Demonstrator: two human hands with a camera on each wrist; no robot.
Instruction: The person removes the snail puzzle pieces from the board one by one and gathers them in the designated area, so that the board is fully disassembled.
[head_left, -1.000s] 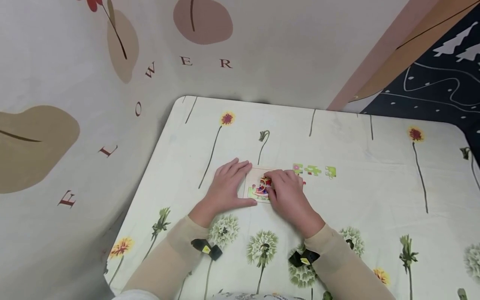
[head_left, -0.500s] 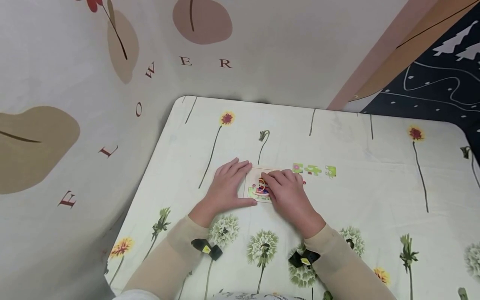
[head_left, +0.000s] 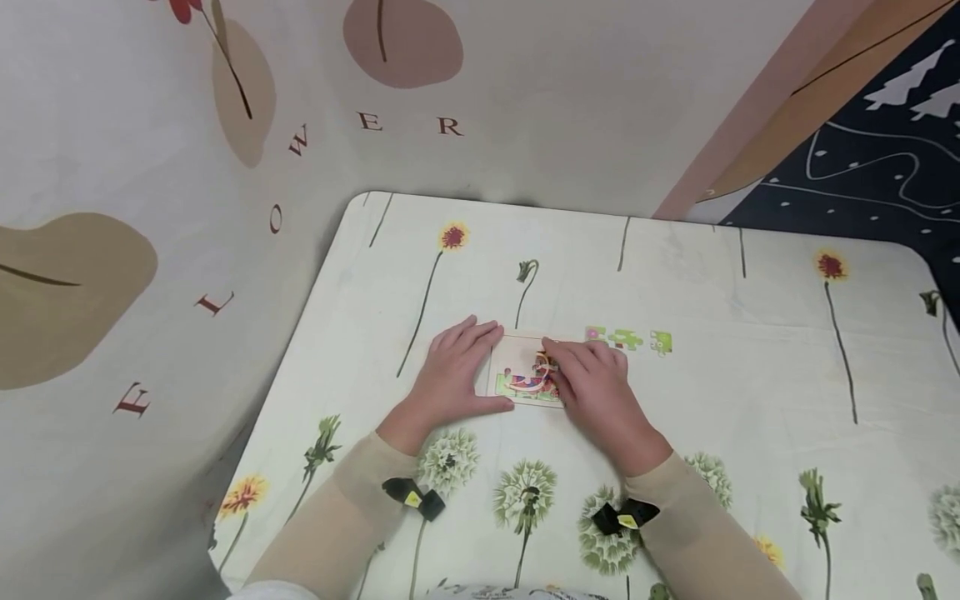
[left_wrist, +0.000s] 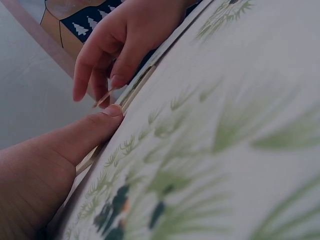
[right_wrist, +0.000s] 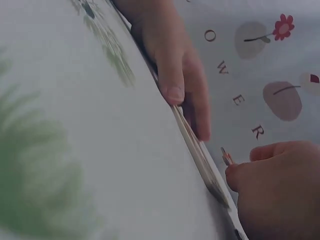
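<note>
the person's left hand (left_wrist: 52, 157) rests its thumb tip on the edge of a thin, flat, pale board (left_wrist: 139, 87); just past it i see the right hand (left_wrist: 127, 35) pinching a thin, light-brown, flat piece (left_wrist: 102, 98). white cloth printed with green plants (left_wrist: 280, 70) lies alongside, a dark blue panel with white trees (left_wrist: 82, 17) beyond.

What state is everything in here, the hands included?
Puzzle board: partly filled, bare toward its far left.
Held puzzle piece: pinched, raised above the puzzle board.
Loose puzzle pieces: lying outside the puzzle board.
Left hand: extended, resting at the puzzle board's left side.
Right hand: pinching the held puzzle piece.
Floral tablecloth: spread out, faintly creased.
</note>
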